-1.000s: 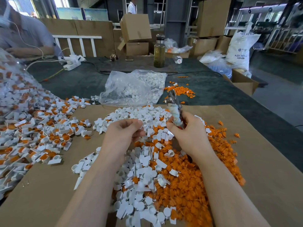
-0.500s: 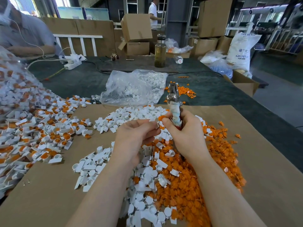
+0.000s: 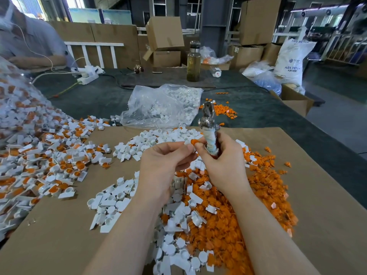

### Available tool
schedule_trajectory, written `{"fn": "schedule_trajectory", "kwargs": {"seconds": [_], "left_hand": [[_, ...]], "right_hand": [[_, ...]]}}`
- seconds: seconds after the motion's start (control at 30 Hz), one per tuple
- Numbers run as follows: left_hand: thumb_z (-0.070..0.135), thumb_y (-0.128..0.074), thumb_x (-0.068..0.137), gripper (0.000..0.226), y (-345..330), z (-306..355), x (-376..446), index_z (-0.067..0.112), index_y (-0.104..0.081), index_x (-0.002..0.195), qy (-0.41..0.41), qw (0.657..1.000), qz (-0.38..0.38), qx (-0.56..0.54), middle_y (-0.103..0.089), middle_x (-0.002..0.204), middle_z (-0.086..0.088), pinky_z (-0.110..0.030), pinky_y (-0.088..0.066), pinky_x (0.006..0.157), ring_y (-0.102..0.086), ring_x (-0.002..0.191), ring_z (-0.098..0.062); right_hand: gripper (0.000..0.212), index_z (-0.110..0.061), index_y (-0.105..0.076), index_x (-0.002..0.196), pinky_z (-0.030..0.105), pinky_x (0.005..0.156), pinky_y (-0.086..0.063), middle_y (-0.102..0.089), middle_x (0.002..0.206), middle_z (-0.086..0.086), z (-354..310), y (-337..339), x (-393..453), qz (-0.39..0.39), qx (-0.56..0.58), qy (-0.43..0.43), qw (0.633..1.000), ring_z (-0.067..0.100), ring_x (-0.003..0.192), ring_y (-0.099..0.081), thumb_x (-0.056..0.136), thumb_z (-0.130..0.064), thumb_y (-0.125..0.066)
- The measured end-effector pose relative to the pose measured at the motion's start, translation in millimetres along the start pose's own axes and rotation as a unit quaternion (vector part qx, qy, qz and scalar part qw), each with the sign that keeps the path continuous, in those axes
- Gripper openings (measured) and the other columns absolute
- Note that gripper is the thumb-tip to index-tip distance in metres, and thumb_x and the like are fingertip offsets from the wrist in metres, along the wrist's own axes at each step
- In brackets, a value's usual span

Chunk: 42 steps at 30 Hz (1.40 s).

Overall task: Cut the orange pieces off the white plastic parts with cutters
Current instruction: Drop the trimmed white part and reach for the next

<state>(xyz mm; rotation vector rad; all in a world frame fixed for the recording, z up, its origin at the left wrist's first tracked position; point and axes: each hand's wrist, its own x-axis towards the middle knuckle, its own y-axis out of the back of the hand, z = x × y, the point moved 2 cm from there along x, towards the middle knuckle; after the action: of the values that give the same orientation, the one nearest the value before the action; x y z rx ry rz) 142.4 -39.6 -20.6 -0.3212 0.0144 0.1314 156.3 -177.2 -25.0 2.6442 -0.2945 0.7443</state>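
Right hand (image 3: 224, 165) wrapped around cloth-taped handles of metal cutters (image 3: 208, 124), blades up and tilted slightly away; grip closed tight on the handles. Left hand (image 3: 164, 163) pinching a small white plastic part with orange piece (image 3: 193, 141) between thumb and fingertips, held just beside the cutter handles, touching the right thumb. Part sits below the blades, not between them. Whether blades are spread or closed: cannot tell.

Both hands above a brown cardboard sheet (image 3: 317, 195) on the dark green desk (image 3: 258, 108). Under the hands: heap of cut-off orange pieces (image 3: 248, 225) mixed with trimmed white parts (image 3: 111, 207). Far left: large pile of uncut white-and-orange parts (image 3: 39, 155). Beyond the cardboard: clear plastic bag of white parts (image 3: 162, 106), small scatter of orange scraps (image 3: 226, 111), glass bottle (image 3: 193, 62) farther back.
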Motion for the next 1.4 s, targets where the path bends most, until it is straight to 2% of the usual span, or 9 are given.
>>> {"fn": "schedule_trajectory", "kwargs": {"seconds": [0.3,0.57,0.67,0.87,0.93,1.07,1.13,1.23,1.4], "left_hand": [[0.007,-0.081,0.077,0.008,-3,4,-3,0.009,-0.075,0.08,-0.087,0.989,0.036,0.111,-0.075,0.069,-0.006,-0.013,-0.052,0.057,-0.073,0.066,-0.015],[0.017,-0.085,0.075,0.013,-3,2,-1,0.02,-0.072,0.073,-0.094,0.977,0.082,0.171,-0.074,0.072,-0.002,-0.023,-0.058,0.066,-0.072,0.072,-0.018],[0.019,-0.085,0.074,0.013,-4,0,0,0.02,-0.072,0.073,-0.096,0.974,0.1,0.177,-0.073,0.069,0.001,-0.018,-0.056,0.062,-0.07,0.067,-0.012],[0.023,-0.079,0.082,0.013,3,1,2,0.024,-0.07,0.073,-0.113,0.965,0.115,0.207,-0.073,0.067,0.006,-0.019,-0.056,0.06,-0.07,0.068,-0.014],[0.022,-0.078,0.084,0.013,4,2,3,0.024,-0.069,0.074,-0.118,0.965,0.112,0.207,-0.073,0.068,0.007,-0.014,-0.053,0.059,-0.07,0.068,-0.012],[0.018,-0.076,0.085,0.011,5,3,4,0.021,-0.068,0.078,-0.129,0.968,0.103,0.189,-0.073,0.068,0.009,-0.007,-0.048,0.057,-0.069,0.065,-0.003],[0.016,-0.075,0.086,0.009,6,4,4,0.018,-0.068,0.08,-0.13,0.97,0.098,0.179,-0.073,0.067,0.007,-0.009,-0.05,0.059,-0.07,0.065,-0.002],[0.014,-0.073,0.087,0.009,7,6,4,0.017,-0.068,0.081,-0.13,0.973,0.089,0.17,-0.072,0.066,0.006,-0.011,-0.051,0.061,-0.069,0.065,-0.002],[0.014,-0.073,0.087,0.006,8,8,5,0.013,-0.068,0.083,-0.136,0.973,0.071,0.174,-0.073,0.067,0.005,-0.011,-0.051,0.062,-0.068,0.063,0.001]], "right_hand": [[0.011,-0.026,-0.062,0.09,0.013,0.058,-0.043,-0.059,0.069,-0.015,1,-1,0,0.005,-0.022,-0.004,1.0,-0.002,0.066,-0.057,0.086,-0.023,-0.072],[0.01,-0.024,-0.062,0.09,0.023,0.059,-0.048,-0.062,0.073,-0.012,1,-2,1,-0.014,-0.044,-0.007,0.999,0.006,0.068,-0.059,0.086,-0.021,-0.07],[0.01,-0.022,-0.063,0.092,0.025,0.057,-0.048,-0.063,0.072,-0.01,0,-1,1,-0.033,-0.048,-0.013,0.998,0.007,0.065,-0.058,0.085,-0.016,-0.069],[0.013,-0.018,-0.065,0.099,0.016,0.049,-0.035,-0.054,0.059,-0.017,0,5,3,-0.143,0.005,-0.056,0.988,0.001,0.049,-0.046,0.087,-0.014,-0.065],[0.013,-0.019,-0.064,0.098,0.02,0.052,-0.039,-0.056,0.061,-0.018,1,13,4,-0.187,0.021,-0.077,0.979,0.001,0.05,-0.047,0.086,-0.013,-0.067],[0.018,-0.011,-0.065,0.1,0.046,0.068,-0.048,-0.063,0.086,0.015,2,25,6,-0.275,-0.033,-0.09,0.957,0.024,0.069,-0.057,0.086,-0.022,-0.071],[0.02,-0.014,-0.064,0.101,0.047,0.073,-0.05,-0.065,0.093,0.015,1,26,5,-0.307,-0.061,-0.091,0.945,0.028,0.077,-0.062,0.087,-0.026,-0.071],[0.019,-0.022,-0.064,0.105,0.037,0.072,-0.05,-0.069,0.092,0.003,1,25,3,-0.329,-0.068,-0.092,0.937,0.019,0.081,-0.065,0.087,-0.027,-0.07],[0.022,-0.022,-0.063,0.109,0.014,0.057,-0.042,-0.067,0.079,-0.021,2,24,2,-0.34,-0.05,-0.089,0.935,-0.002,0.067,-0.061,0.088,-0.023,-0.07]]}}
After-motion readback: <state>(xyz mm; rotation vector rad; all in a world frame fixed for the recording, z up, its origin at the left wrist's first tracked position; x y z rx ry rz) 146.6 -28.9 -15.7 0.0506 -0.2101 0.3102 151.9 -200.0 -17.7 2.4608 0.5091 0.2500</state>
